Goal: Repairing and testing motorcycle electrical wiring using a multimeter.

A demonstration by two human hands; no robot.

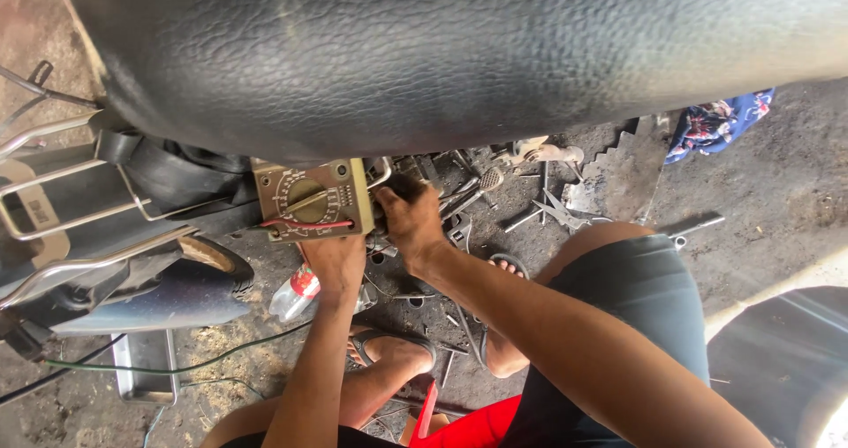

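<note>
oily ground; left hand holds multimeter.

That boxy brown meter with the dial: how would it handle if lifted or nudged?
The meter looks like a rigid flat box, so it is probably stiff and unlikely to roll. The left hand props it from below, so it seems light. Red leads cross its face and could snag; the dial may be fragile.

One analog multimeter shows below one black motorcycle seat. Two hands, left and right, and two sandalled feet appear. One plastic bottle, one metal tray and one pair of scissors lie on the ground.
</note>
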